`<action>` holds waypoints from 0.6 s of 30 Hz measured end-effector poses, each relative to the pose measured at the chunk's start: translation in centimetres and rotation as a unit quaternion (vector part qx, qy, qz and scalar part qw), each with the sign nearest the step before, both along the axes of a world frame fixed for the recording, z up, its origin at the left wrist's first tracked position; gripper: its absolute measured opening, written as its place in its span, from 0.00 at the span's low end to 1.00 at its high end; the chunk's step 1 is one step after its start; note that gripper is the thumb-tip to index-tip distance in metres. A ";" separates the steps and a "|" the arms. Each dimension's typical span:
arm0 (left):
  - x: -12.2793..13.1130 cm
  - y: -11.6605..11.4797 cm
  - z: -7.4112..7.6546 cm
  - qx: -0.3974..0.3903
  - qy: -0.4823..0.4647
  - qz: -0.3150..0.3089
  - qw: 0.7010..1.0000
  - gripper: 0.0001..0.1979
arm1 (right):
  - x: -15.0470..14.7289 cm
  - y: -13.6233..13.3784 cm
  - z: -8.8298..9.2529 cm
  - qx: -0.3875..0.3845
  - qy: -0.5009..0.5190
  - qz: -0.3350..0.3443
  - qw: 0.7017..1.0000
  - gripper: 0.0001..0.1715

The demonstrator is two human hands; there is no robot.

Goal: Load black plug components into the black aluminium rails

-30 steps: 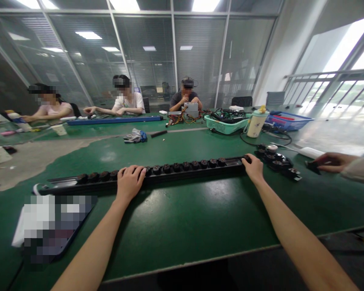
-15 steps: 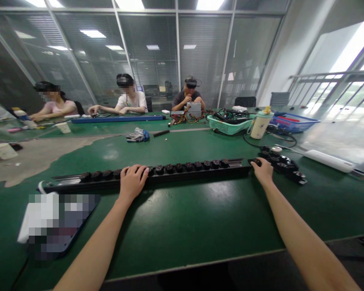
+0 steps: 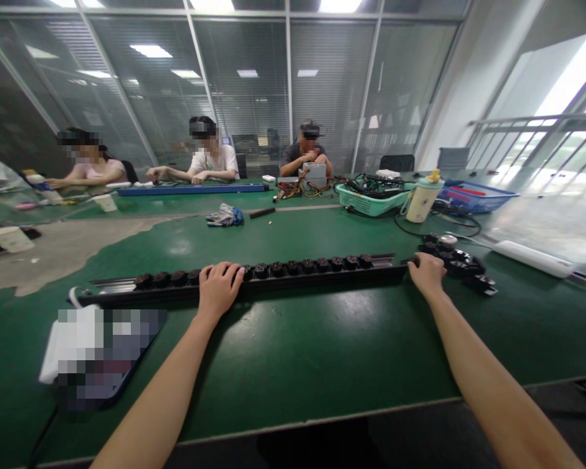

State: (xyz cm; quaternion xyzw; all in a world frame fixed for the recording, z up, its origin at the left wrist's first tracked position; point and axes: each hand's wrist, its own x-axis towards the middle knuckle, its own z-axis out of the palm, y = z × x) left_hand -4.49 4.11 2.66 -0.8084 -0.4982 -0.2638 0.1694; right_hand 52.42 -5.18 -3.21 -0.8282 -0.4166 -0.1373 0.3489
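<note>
A long black rail (image 3: 293,281) lies crosswise on the green table, with a row of round black socket-like modules (image 3: 308,266) along its channel. My left hand (image 3: 219,286) is curled over the rail left of its middle, fingers on the modules. At the rail's right end, my right hand (image 3: 427,273) is closed in a pinch around a small black piece (image 3: 413,260), mostly hidden by the fingers. Whether that piece touches the rail I cannot tell. Just beyond my right hand is a group of loose black modules (image 3: 463,266).
Left front are a white object (image 3: 73,345) and a phone-like slab (image 3: 122,371), both blurred. Farther back are a crumpled glove (image 3: 225,215), a green basket (image 3: 371,203), a bottle (image 3: 424,200) and a blue basket (image 3: 488,198). Several people sit across the table (image 3: 322,378).
My right hand has turned slightly at the rail's end, and the small black piece is now more hidden. My left hand stays on the rail. The whole view has shifted a little.
</note>
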 end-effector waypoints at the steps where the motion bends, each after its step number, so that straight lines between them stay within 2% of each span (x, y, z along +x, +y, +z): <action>1: 0.0 -0.1 0.0 0.001 0.001 0.000 1.000 0.23 | -0.4 -0.1 0.5 0.011 -0.005 0.000 1.000 0.27; 3: -0.1 -0.2 0.2 0.002 0.002 -0.001 1.000 0.23 | -1.5 -0.2 1.9 0.035 -0.019 0.018 0.999 0.29; 5: -0.1 -0.4 0.3 0.003 0.001 -0.003 1.000 0.23 | -3.2 0.0 3.5 0.037 -0.034 0.073 0.996 0.28; 8: -0.1 -0.6 0.5 0.003 -0.002 -0.005 1.000 0.22 | -6.4 0.8 5.8 -0.022 -0.040 0.181 0.982 0.22; 10: 0.0 -0.7 0.6 0.002 -0.005 -0.005 1.000 0.22 | -8.5 1.5 6.8 -0.077 -0.063 0.250 0.963 0.19; 13: 0.0 -0.8 0.7 0.001 -0.008 -0.006 1.000 0.22 | -11.2 2.1 6.9 -0.108 -0.121 0.294 0.942 0.16; 15: -0.1 -0.8 0.7 0.001 -0.005 -0.006 1.000 0.23 | -12.2 2.3 6.3 -0.107 -0.135 0.273 0.947 0.15; 18: -0.2 -0.7 0.7 0.000 0.001 -0.005 1.000 0.23 | -12.6 2.3 5.2 -0.065 -0.137 0.247 0.957 0.14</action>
